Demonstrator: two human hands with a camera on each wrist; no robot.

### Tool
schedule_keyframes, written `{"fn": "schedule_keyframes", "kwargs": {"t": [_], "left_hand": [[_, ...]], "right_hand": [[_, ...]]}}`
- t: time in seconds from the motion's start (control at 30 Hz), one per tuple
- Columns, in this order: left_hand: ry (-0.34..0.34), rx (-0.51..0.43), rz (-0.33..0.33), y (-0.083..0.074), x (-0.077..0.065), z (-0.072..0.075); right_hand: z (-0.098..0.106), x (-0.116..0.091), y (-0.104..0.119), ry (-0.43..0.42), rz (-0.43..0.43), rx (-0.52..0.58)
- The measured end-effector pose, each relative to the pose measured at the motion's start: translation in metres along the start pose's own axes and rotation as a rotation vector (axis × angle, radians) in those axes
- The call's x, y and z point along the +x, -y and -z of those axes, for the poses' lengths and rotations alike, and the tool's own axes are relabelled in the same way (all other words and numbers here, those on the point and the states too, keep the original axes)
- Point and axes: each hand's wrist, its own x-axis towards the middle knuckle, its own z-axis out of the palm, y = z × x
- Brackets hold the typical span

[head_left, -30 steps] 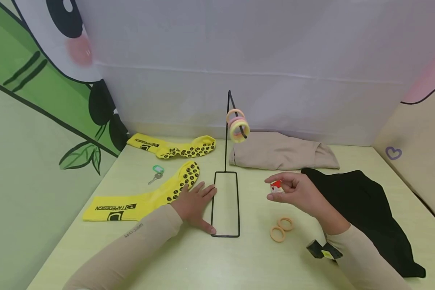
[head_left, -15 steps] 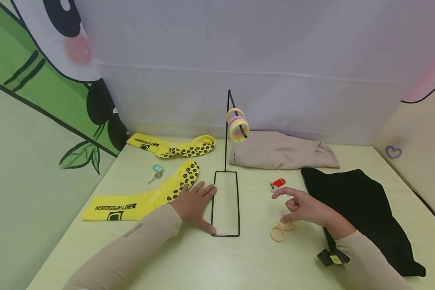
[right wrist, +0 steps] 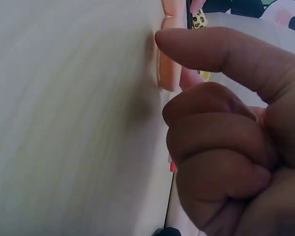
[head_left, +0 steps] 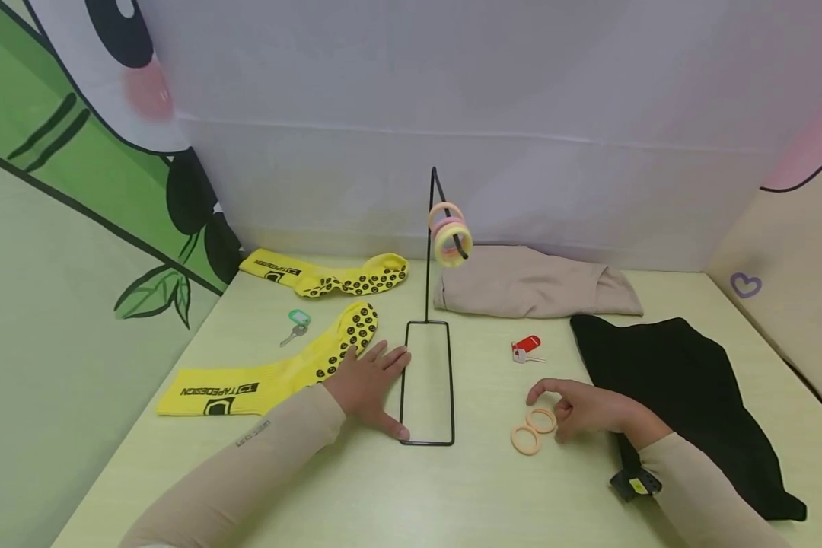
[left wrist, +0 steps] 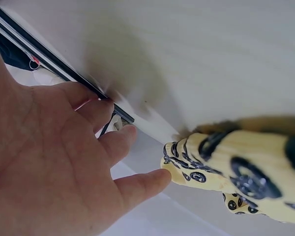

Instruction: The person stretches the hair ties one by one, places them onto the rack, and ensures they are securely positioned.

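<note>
My left hand rests with spread fingers over the near-left side of a black wire stand, fingertips and thumb at its base bar. Several pastel rings hang on the stand's arm. Two peach rings lie side by side on the table: a left ring and a right ring. My right hand is low beside the right ring, forefinger and thumb apart on either side of it, the other fingers curled. In the right wrist view a fingertip overlaps the peach ring.
A red-tagged key lies beyond the rings, a green-tagged key at left. Two yellow socks lie on the left side. Folded beige cloth is at the back, black cloth at right. A curtain stands behind.
My right hand let go of the red-tagged key, leaving it on the table, and moved down toward the viewer to the peach rings. The left hand stays on the stand.
</note>
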Motion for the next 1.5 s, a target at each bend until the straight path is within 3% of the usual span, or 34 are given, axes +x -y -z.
{"fn": "schedule_keyframes", "kwargs": {"t": [0.4,0.7,0.97,1.23,1.33,1.5], "left_hand": [[0.004,0.003,0.002,0.001,0.002,0.000],[0.014,0.013,-0.001,0.002,0.004,-0.003],[0.030,0.001,0.008,0.002,0.004,-0.006],[0.025,-0.005,0.009,0.002,0.004,-0.006],[0.027,-0.012,0.011,0.001,0.004,-0.005],[0.027,-0.004,0.008,0.002,0.003,-0.003]], "right_hand": [[0.001,0.002,0.002,-0.052,0.015,-0.107],[-0.007,0.005,0.014,-0.123,0.188,-0.125],[-0.024,0.001,0.047,-0.220,0.252,-0.138],[-0.039,-0.009,0.087,-0.342,0.241,-0.160],[-0.044,-0.012,0.102,-0.411,0.252,-0.215],[-0.048,-0.015,0.125,-0.591,0.396,-0.360]]}}
